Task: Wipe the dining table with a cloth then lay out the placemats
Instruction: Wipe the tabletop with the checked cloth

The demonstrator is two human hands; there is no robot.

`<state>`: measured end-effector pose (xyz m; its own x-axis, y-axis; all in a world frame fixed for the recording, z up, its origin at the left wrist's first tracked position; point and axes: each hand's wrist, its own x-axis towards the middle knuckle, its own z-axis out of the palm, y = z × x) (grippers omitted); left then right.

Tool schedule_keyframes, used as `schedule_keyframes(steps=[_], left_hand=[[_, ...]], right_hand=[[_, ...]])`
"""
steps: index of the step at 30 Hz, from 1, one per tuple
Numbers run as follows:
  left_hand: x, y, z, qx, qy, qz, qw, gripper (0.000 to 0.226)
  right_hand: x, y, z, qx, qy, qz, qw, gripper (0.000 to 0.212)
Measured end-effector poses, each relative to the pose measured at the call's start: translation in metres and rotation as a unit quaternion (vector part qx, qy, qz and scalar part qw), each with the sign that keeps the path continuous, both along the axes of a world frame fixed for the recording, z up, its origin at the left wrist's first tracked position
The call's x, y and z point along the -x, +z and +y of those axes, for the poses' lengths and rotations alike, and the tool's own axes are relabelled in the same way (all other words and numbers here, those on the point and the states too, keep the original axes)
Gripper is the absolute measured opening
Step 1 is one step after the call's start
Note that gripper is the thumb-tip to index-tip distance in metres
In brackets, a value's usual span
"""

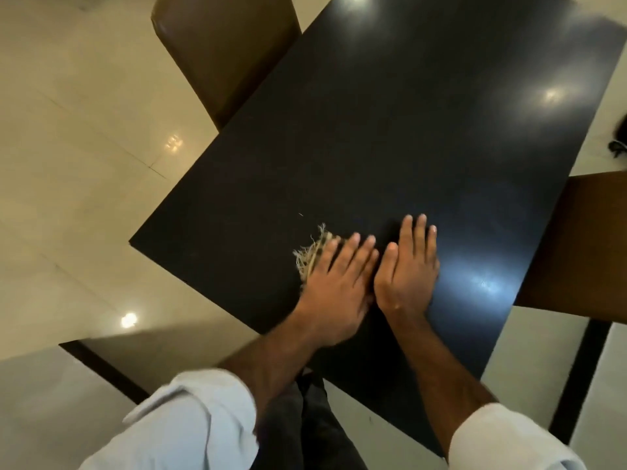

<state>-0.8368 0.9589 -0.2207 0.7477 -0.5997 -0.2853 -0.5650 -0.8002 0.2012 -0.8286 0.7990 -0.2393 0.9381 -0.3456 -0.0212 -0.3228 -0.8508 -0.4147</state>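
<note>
The dark glossy dining table (407, 123) fills the middle of the head view. My left hand (334, 283) lies flat on the tabletop near the front edge and presses down on a cloth (314, 254). Only the cloth's frayed beige fringe and a bit of dark checked weave show past my fingers. My right hand (409, 266) lies flat right beside the left one, fingers straight and together. I cannot tell whether the cloth reaches under it. No placemats are in view.
A brown padded chair (220, 45) stands at the table's far left side. Another brown chair seat (576, 245) sits at the right edge. A dark bench or ledge (112, 368) runs along the lower left. The floor is pale glossy tile.
</note>
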Motion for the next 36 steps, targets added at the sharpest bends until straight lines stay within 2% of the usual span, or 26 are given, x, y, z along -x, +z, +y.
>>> schedule_keyframes(steps=[3, 7, 9, 12, 15, 19, 22, 27, 31, 34, 36], left_hand=[[0.04, 0.002, 0.041, -0.032, -0.018, 0.02, 0.999, 0.077], [0.031, 0.002, 0.104, -0.072, 0.076, 0.009, 0.994, 0.077], [0.014, -0.001, 0.107, -0.078, 0.121, 0.008, 0.99, 0.078], [0.016, -0.004, 0.062, -0.055, 0.141, -0.004, 0.988, 0.082], [0.056, -0.001, -0.007, -0.035, 0.033, 0.019, 0.999, 0.092], [0.132, 0.003, -0.079, -0.027, -0.139, 0.059, 0.988, 0.13], [0.167, -0.004, -0.107, -0.069, -0.187, 0.038, 0.979, 0.142], [0.2, -0.003, -0.137, -0.093, -0.209, 0.03, 0.973, 0.127], [0.248, 0.001, -0.168, -0.094, -0.273, 0.044, 0.956, 0.099], [0.276, 0.026, -0.205, -0.04, -0.207, 0.146, 0.966, 0.092], [0.29, 0.04, -0.233, 0.069, -0.106, 0.237, 0.963, 0.086]], right_hand=[[0.052, -0.001, -0.018, -0.007, -0.018, 0.026, 0.999, 0.067], [0.137, -0.003, -0.03, 0.034, -0.002, 0.1, 0.994, 0.072], [0.173, -0.006, -0.034, 0.052, 0.002, 0.117, 0.992, 0.073], [0.215, -0.004, -0.045, 0.045, -0.041, 0.112, 0.992, 0.071], [0.24, -0.003, -0.057, -0.014, -0.071, 0.089, 0.993, 0.071], [0.27, -0.007, -0.081, -0.09, -0.078, 0.057, 0.991, 0.071], [0.29, -0.004, -0.103, -0.111, -0.093, 0.058, 0.988, 0.072], [0.327, 0.002, -0.143, -0.14, -0.091, 0.077, 0.983, 0.075], [0.355, 0.005, -0.175, -0.179, -0.089, 0.085, 0.976, 0.075], [0.377, 0.014, -0.202, -0.231, -0.113, 0.065, 0.964, 0.069], [0.391, 0.027, -0.226, -0.299, -0.139, 0.048, 0.943, 0.063]])
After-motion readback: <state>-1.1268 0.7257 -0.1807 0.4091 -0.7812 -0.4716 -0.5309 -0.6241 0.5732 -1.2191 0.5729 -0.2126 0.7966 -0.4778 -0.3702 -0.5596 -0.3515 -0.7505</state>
